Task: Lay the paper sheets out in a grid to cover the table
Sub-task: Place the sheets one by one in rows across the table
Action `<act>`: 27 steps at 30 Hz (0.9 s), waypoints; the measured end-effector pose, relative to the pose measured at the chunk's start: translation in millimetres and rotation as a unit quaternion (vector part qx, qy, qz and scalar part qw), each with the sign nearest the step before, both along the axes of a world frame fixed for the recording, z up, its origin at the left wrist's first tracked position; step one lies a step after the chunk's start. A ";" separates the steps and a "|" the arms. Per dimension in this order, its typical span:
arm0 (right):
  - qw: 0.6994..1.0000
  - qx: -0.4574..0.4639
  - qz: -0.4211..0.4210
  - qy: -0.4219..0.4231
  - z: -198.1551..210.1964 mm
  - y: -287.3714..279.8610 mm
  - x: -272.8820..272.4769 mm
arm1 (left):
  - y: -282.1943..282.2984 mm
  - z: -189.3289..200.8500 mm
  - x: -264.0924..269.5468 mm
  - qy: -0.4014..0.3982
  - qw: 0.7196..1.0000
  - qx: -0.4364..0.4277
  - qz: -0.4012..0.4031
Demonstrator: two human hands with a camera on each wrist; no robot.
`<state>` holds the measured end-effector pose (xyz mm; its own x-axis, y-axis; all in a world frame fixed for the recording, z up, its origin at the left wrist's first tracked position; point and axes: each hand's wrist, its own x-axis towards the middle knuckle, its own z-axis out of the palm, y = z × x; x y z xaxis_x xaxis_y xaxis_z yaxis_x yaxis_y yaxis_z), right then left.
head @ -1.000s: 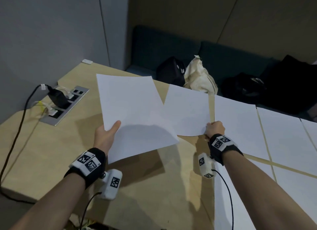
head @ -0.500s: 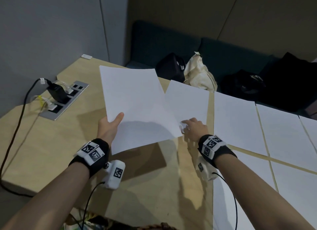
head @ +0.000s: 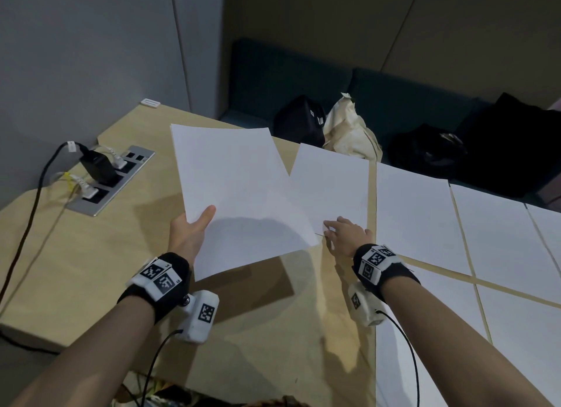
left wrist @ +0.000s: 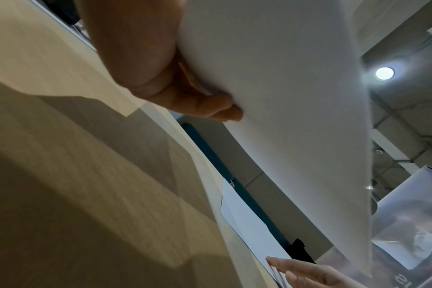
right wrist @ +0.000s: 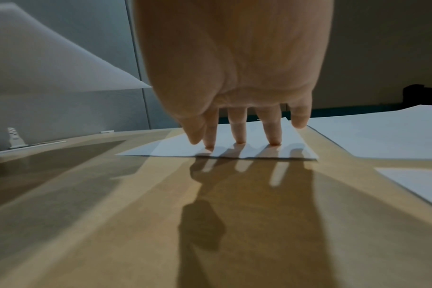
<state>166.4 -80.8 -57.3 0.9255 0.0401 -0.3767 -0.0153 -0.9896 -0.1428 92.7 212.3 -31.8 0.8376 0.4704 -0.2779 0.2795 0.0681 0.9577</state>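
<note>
My left hand [head: 191, 233] holds a stack of white sheets [head: 236, 200] above the wooden table [head: 91, 255], thumb on top and fingers [left wrist: 210, 105] curled underneath the stack [left wrist: 296, 97]. My right hand [head: 343, 233] rests with straight fingertips [right wrist: 238, 140] on the near edge of a single sheet [head: 331, 185] lying flat at the left end of the far row; the same sheet [right wrist: 234, 150] shows in the right wrist view. Several more sheets [head: 416, 215] lie in rows to the right, with narrow strips of table between them.
A metal socket panel [head: 109, 182] with a black charger and cables sits at the table's far left. Dark bags [head: 300, 121] and a cream cloth bag [head: 349, 130] lie on the bench beyond the far edge. Bare wood lies under and left of the held stack.
My right hand has let go of the laid sheet's corner, slid left along its near edge and flattened its fingers on it. The left hand keeps the stack raised, shifted slightly.
</note>
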 end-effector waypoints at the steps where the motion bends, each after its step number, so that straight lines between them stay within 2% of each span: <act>1: 1.000 0.002 -0.003 0.002 0.2 0.4 0.8 | -0.1 0.5 -0.1 0.001 1.000 0.001 -0.001; 14: 1.000 0.008 -0.016 0.002 2.4 0.9 -0.3 | -3.0 0.6 1.5 -0.007 1.000 -0.004 -0.003; 19: 0.998 0.044 -0.037 -0.007 14.1 4.2 -0.4 | -5.3 1.0 3.1 -0.012 1.000 -0.003 -0.008; 21: 0.994 0.083 -0.040 -0.051 22.6 6.5 1.8 | -6.4 1.5 4.7 -0.014 1.000 -0.001 -0.009; 23: 0.979 0.176 -0.057 -0.082 33.7 11.5 3.4 | -8.2 3.0 5.0 -0.016 1.000 0.000 -0.011; 25: 0.946 0.304 -0.083 -0.080 46.6 19.9 5.0 | -10.2 4.6 6.7 -0.018 1.000 -0.001 -0.012; 27: 0.911 0.396 -0.097 -0.068 61.7 28.6 2.6 | -13.6 7.0 6.3 -0.027 1.000 0.000 -0.016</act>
